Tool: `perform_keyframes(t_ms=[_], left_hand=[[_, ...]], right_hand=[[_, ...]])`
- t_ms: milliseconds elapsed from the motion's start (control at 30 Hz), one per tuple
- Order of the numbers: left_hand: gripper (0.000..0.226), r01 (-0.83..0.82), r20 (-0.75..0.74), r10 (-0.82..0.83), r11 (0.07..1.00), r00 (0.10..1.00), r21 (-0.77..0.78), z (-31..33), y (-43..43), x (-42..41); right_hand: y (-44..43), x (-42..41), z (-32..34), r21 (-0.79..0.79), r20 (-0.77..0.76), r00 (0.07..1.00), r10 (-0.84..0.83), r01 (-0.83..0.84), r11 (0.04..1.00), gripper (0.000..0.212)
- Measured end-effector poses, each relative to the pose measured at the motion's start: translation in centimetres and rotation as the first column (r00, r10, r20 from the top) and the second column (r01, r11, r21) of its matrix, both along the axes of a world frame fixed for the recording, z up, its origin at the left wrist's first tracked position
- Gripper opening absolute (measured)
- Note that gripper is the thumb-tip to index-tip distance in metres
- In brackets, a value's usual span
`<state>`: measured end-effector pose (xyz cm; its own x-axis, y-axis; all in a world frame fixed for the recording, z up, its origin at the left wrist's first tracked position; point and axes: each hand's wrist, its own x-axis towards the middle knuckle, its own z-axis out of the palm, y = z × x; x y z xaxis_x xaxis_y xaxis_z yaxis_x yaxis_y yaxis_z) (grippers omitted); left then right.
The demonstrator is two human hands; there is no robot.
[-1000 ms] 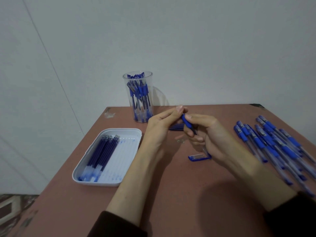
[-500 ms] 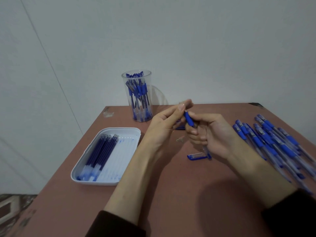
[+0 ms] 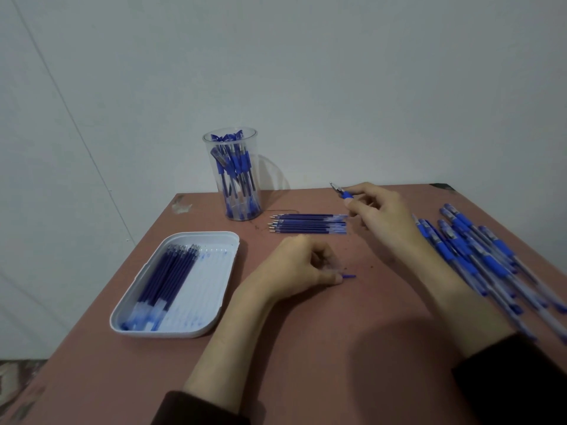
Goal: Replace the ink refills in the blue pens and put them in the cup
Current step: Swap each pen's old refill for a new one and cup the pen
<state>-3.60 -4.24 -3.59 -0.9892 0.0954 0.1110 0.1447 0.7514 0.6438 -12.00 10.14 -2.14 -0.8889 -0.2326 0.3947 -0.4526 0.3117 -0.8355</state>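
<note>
The left hand [image 3: 299,265] rests on the desk [image 3: 306,357] near its middle. Its fingers are curled under, and its grip is closed on a short blue piece [image 3: 349,276]. Only the end of that piece shows, sticking out of the fingertips toward 3 o'clock, so I cannot tell what it is.

The right hand [image 3: 382,217] is raised over the desk at about 1 o'clock from the left hand. Its grip is closed round a blue pen [image 3: 342,192]. The metal tip and blue collar of the pen point out of the fingers toward 10 o'clock, and the rest of the barrel is hidden in the palm. The lower fingertips of this hand are just beside the clear ends of a row of loose refills [image 3: 308,223]. These lie side by side on the desk with their tips toward 9 o'clock.

The clear cup [image 3: 234,148] stands upright at 11 o'clock on the desk, near the wall, and is packed with blue pens. It stands just beside the refill row, at the row's 10 o'clock.

A white tray [image 3: 214,314] sits at 8 o'clock and holds a bundle of dark refills [image 3: 167,276] along its left side.

A heap of capped pens [image 3: 478,256] spreads along the desk edge at 3 o'clock, under and beyond the right forearm.
</note>
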Motion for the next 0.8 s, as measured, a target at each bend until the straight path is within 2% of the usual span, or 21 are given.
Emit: perform_keyframes(t_ms=[100, 167, 267, 400, 600, 800], left_hand=[[0.01, -0.183, -0.108, 0.199, 0.973, 0.974, 0.142, -0.2, -0.6, -0.3], [0.013, -0.289, -0.155, 0.324, 0.933, 0.933, 0.215, -0.1, -0.8, -0.5], [0.016, -0.358, -0.194, 0.418, 0.89, 0.887, 0.283, 0.2, -1.0, -0.6], [0.015, -0.361, -0.211, 0.447, 0.866, 0.869, 0.346, 0.4, -1.2, -0.6], [0.017, -0.3, -0.214, 0.388, 0.886, 0.896, 0.352, 0.4, -0.9, -0.6], [0.014, -0.265, -0.212, 0.368, 0.88, 0.905, 0.394, 0.4, -1.2, -0.6]], right_hand=[[0.2, 0.6, 0.0, 0.179, -0.165, 0.986, 0.0, 0.03, 0.983, 0.016], [0.3, 0.8, 0.0, 0.239, -0.254, 0.967, 0.026, 0.037, 0.97, 0.019], [0.3, 0.9, -0.2, 0.317, -0.328, 0.941, 0.076, 0.034, 0.948, 0.021], [0.4, 1.0, -0.1, 0.426, -0.32, 0.942, 0.096, 0.052, 0.903, 0.023], [0.1, 1.3, -0.4, 0.467, -0.3, 0.945, 0.131, 0.026, 0.884, 0.024], [-0.1, 1.3, -0.4, 0.361, -0.18, 0.966, 0.186, -0.111, 0.926, 0.021]])
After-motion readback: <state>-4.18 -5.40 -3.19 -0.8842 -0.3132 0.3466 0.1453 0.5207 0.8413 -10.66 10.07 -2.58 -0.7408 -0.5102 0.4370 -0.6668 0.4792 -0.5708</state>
